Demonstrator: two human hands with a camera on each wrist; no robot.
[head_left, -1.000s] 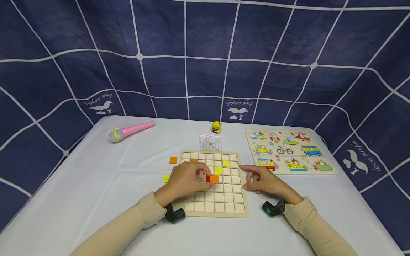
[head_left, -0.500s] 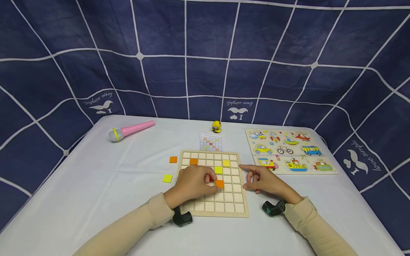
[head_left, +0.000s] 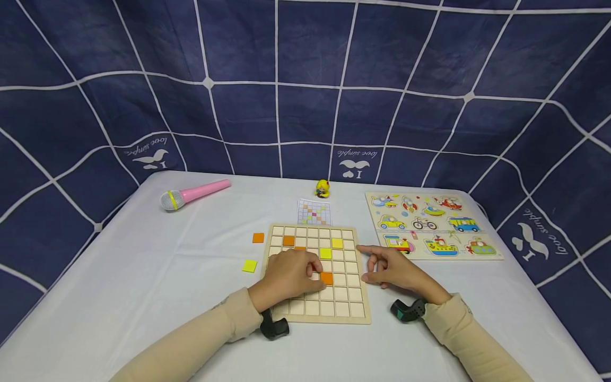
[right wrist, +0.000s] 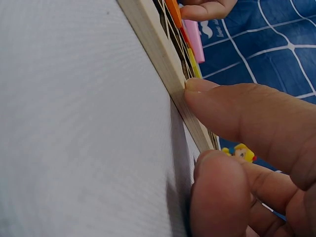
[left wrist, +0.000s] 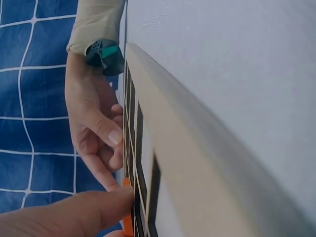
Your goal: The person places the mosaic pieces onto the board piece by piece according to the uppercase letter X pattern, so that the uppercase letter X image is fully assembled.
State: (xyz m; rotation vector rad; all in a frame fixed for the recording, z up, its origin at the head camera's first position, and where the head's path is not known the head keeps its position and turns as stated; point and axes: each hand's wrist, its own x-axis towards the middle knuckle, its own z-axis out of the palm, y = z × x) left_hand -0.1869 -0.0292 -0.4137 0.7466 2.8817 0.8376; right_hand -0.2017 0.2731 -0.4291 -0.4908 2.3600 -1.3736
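My left hand (head_left: 288, 273) reaches over a wooden grid board (head_left: 341, 309). It pinches an orange square tile (head_left: 326, 278) between thumb and fingertip, low over a cell near the middle; in the left wrist view the thumb presses on the same orange tile (left wrist: 127, 217). A red tile shows partly behind the fingers. Two yellow tiles, one of them a yellow tile (head_left: 337, 243), and another orange tile (head_left: 288, 241) lie in upper cells. My right hand (head_left: 393, 267) touches the board's right edge with thumb and index fingertip, its other fingers curled under.
Left of the board lie a loose orange tile (head_left: 258, 238) and a loose yellow tile (head_left: 249, 266). Behind it are a printed pattern card (head_left: 313, 213) and a small yellow-haired figure (head_left: 322, 189). A pink microphone (head_left: 198, 194) lies at back left, a vehicle puzzle board (head_left: 434, 225) at right.
My left hand has moved right and toward me with the orange tile, lowering it to a cell beyond the red tile. The loose yellow tile came into full view. My right hand stayed put.
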